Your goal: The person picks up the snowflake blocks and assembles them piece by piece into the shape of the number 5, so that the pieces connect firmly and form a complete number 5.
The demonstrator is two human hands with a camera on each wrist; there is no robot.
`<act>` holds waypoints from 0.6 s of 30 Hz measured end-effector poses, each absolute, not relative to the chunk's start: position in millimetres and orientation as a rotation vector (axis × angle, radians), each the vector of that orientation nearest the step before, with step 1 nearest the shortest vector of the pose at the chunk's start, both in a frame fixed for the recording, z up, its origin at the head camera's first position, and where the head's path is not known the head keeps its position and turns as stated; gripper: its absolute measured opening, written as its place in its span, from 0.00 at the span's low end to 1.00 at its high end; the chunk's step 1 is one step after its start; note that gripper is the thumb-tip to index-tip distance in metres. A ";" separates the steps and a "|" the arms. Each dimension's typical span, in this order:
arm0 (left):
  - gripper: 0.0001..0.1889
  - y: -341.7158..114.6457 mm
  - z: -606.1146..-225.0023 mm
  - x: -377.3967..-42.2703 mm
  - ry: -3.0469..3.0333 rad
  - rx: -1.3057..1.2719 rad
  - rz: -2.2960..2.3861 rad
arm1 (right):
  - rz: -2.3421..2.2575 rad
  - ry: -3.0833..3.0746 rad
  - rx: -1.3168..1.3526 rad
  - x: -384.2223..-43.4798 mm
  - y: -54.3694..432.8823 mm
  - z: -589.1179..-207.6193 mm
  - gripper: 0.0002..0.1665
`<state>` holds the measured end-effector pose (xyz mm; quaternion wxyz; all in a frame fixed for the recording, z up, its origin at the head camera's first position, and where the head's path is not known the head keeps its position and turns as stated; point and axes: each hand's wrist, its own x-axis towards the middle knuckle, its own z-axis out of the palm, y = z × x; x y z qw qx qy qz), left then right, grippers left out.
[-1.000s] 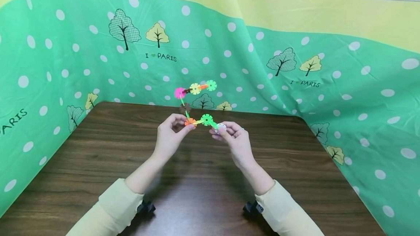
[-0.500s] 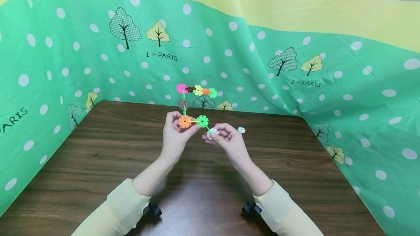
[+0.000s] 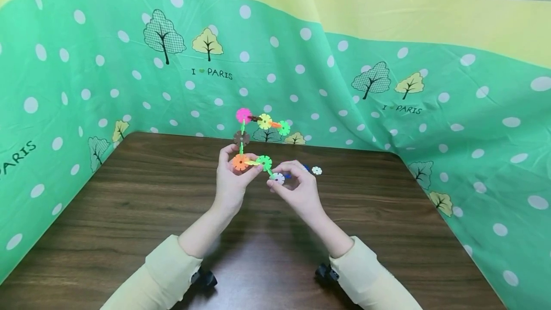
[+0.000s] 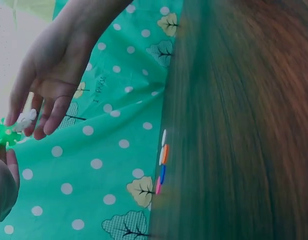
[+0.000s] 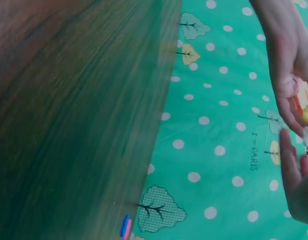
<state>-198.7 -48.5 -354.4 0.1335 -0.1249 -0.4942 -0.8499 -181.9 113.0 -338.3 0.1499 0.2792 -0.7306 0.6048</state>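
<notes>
Chain point(image 3: 238, 138) of thin, notched, flower-shaped discs point(image 3: 243, 115), slotted at angles, is held above the wood-grained table point(image 3: 150, 195); I watch the left hand point(image 3: 229, 179) curl thumb and fingers round it by the lower green disc point(image 3: 264, 162) while the right hand point(image 3: 302, 189) pinches a white disc point(image 3: 279, 178). Only my left wrist view reveals an orange loose piece point(image 4: 165, 154) near the table's edge.

So the disc chain point(image 3: 237, 138) is above the table point(image 3: 366, 200), lower end between left hand point(image 3: 230, 181) and right hand point(image 3: 301, 188), loose discs point(image 3: 316, 170) behind the right one, curtain point(image 3: 280, 61) behind everything.
</notes>
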 end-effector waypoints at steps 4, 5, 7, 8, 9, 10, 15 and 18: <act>0.31 -45.0 -354.5 -197.6 -1.367 -0.323 -2.500 | 1.382 -2.020 0.781 -184.8 110.5 -342.5 0.12; 0.30 -44.2 -354.6 -197.5 -1.349 -0.321 -2.507 | 1.324 -1.992 0.788 -187.1 110.7 -345.5 0.11; 0.30 -42.7 -354.1 -196.6 -1.314 -0.323 -2.516 | 1.232 -1.925 0.823 -192.3 111.5 -350.4 0.10; 0.30 -42.0 -353.8 -196.1 -1.301 -0.329 -2.516 | 1.183 -1.896 0.838 -194.6 112.0 -352.2 0.10; 0.31 -41.5 -353.6 -195.5 -1.287 -0.335 -2.516 | 1.144 -1.870 0.854 -196.5 112.7 -353.3 0.09; 0.31 -40.9 -353.3 -194.5 -1.279 -0.340 -2.514 | 1.114 -1.842 0.876 -197.8 113.2 -353.3 0.09; 0.31 -38.8 -351.9 -190.0 -1.247 -0.365 -2.518 | 0.996 -1.769 0.973 -201.8 118.4 -348.8 0.07; 0.30 -37.3 -350.3 -187.1 -1.240 -0.384 -2.522 | 0.955 -1.741 1.024 -201.4 120.5 -343.2 0.05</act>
